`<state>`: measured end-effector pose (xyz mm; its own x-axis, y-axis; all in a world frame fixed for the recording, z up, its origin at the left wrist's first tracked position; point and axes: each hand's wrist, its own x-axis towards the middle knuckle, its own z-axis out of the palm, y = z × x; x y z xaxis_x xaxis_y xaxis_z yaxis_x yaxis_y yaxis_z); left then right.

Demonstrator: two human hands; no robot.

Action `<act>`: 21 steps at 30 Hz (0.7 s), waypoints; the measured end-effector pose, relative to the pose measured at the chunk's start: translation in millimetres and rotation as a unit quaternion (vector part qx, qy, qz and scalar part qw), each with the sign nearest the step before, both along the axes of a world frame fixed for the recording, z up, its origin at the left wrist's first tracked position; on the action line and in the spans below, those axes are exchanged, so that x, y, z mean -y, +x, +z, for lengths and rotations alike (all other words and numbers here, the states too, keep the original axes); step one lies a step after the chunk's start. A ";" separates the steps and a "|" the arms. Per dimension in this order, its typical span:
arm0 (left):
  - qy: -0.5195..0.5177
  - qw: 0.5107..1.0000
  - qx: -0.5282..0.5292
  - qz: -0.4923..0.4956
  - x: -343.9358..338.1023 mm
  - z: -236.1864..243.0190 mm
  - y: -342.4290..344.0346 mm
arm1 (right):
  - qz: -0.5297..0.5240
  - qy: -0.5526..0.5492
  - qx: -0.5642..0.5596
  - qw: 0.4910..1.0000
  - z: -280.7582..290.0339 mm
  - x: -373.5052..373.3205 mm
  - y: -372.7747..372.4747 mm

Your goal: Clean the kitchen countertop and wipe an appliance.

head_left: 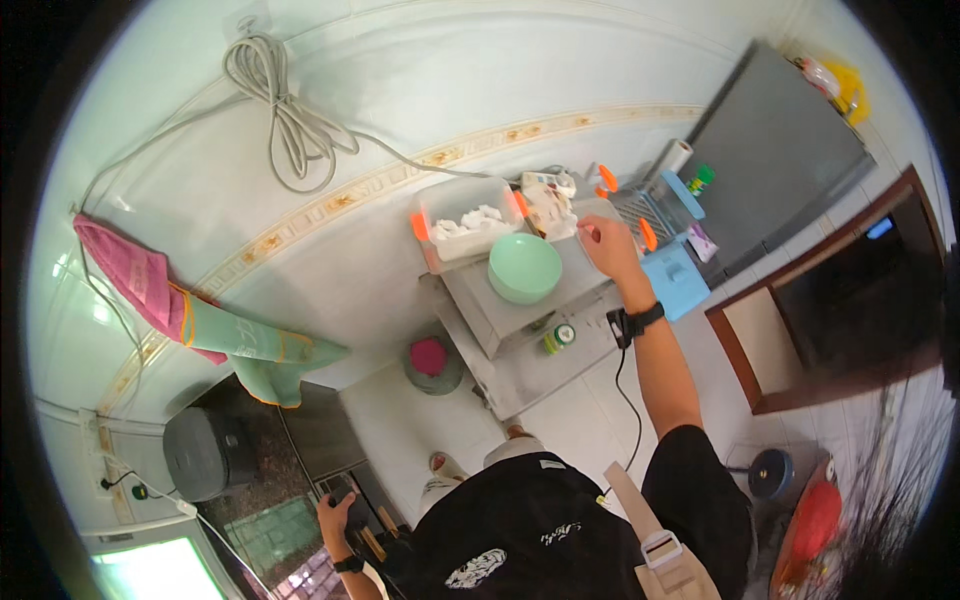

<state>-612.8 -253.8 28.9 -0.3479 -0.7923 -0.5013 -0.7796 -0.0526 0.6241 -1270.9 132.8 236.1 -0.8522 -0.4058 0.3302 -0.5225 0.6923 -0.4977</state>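
Note:
My right hand (610, 242) reaches over a steel counter (475, 305), fingers curled at the edge of a white and beige bundle (548, 210); what they hold is unclear. Just left stand a mint green bowl (522, 268) and a clear box with orange latches and white crumpled contents (468, 225). Right of the hand are a dish rack (638, 215) and a light blue container (675, 280). Low at the left, my left hand (332, 515) has its fingers closed round a small dark object (342, 490) I cannot make out, beside a dark appliance.
A green-lidded jar (558, 338) sits on the lower shelf, near a bucket with pink cloth (427, 355). A grey rice-cooker-like appliance (208, 452) stands left. Towels (130, 270) and a coiled cable (285, 110) hang on the wall. A wood-framed dark opening (820, 300) is at right.

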 end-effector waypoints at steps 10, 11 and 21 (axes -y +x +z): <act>0.026 0.968 0.008 0.250 -147.6 31.0 22.1 | 0.126 0.230 -0.002 0.965 -52.2 66.6 -127.3; 0.042 0.958 0.014 0.285 -162.1 37.2 19.6 | 0.137 0.231 0.005 0.963 -53.9 68.4 -131.2; 0.044 0.949 0.013 0.311 -232.2 65.0 -17.1 | 0.118 0.335 0.021 0.935 -37.2 64.9 -148.8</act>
<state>-629.9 -21.6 93.9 0.1876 -0.7950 -0.5769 -0.5962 -0.5589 0.5764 -1419.8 67.9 198.9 -0.7199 -0.6874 -0.0961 -0.6893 0.7243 -0.0167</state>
